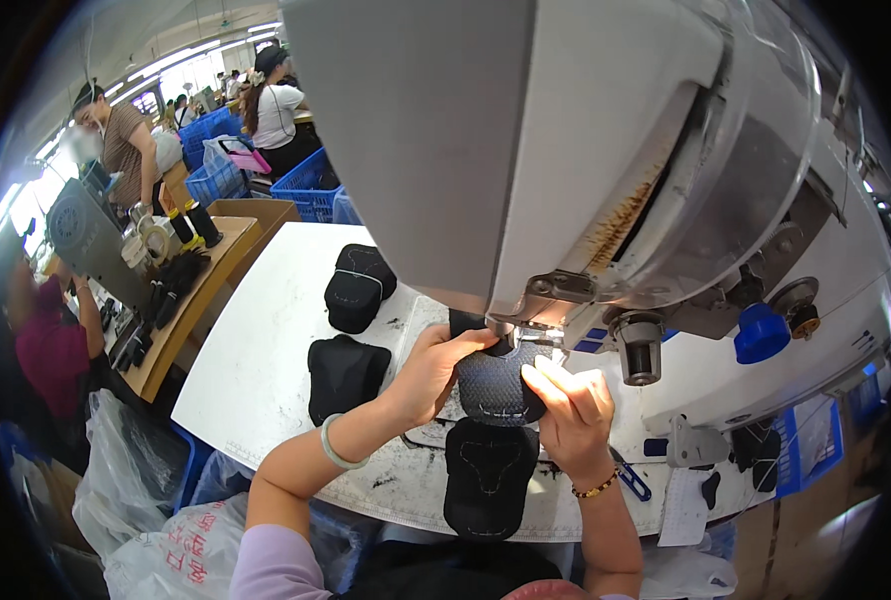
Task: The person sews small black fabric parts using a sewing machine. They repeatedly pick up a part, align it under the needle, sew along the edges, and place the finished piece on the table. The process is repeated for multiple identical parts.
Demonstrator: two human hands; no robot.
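Under the head of a large grey sewing machine lies a dark, mesh-textured fabric piece with a rounded edge and a line of pale stitching. My left hand grips its left side, thumb stretched over the top close to the needle area. On the right edge, my right hand pinches the piece between thumb and fingers. Directly below it rests a black padded piece with stitched outlines. Two more black stacks of such pieces, an upper one and a lower one, lie left of my left forearm.
A blue-handled tool lies right of my right wrist. Lint litters the white tabletop. Plastic bags crowd the lower left. Another machine stands on a wooden bench, with people working beyond. Blue crates stand behind.
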